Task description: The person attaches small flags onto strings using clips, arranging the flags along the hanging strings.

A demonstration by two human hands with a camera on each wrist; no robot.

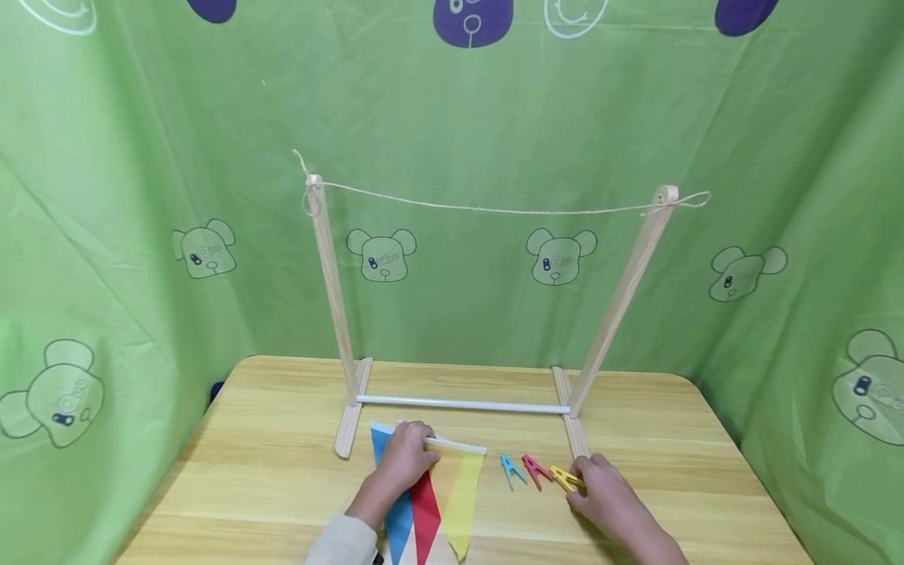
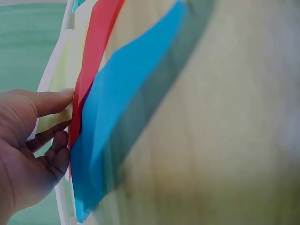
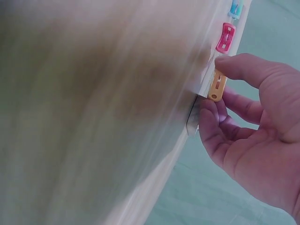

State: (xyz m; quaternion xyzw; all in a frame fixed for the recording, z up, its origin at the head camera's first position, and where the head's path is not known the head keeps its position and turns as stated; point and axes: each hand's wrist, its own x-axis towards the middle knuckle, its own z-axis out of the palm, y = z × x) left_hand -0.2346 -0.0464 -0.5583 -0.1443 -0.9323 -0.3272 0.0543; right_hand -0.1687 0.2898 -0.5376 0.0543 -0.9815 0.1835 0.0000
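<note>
Head view: left hand (image 1: 407,457) pinches pennants (image 1: 426,514), long axes and tips pointing nearward; right hand (image 1: 606,494) pinches yellow clothespin (image 1: 563,476).

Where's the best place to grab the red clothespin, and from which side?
Probably pinch the red clothespin across its two spread legs, coming from the near right: it lies on its side, legs fanning that way, narrow end pointing far left.
</note>
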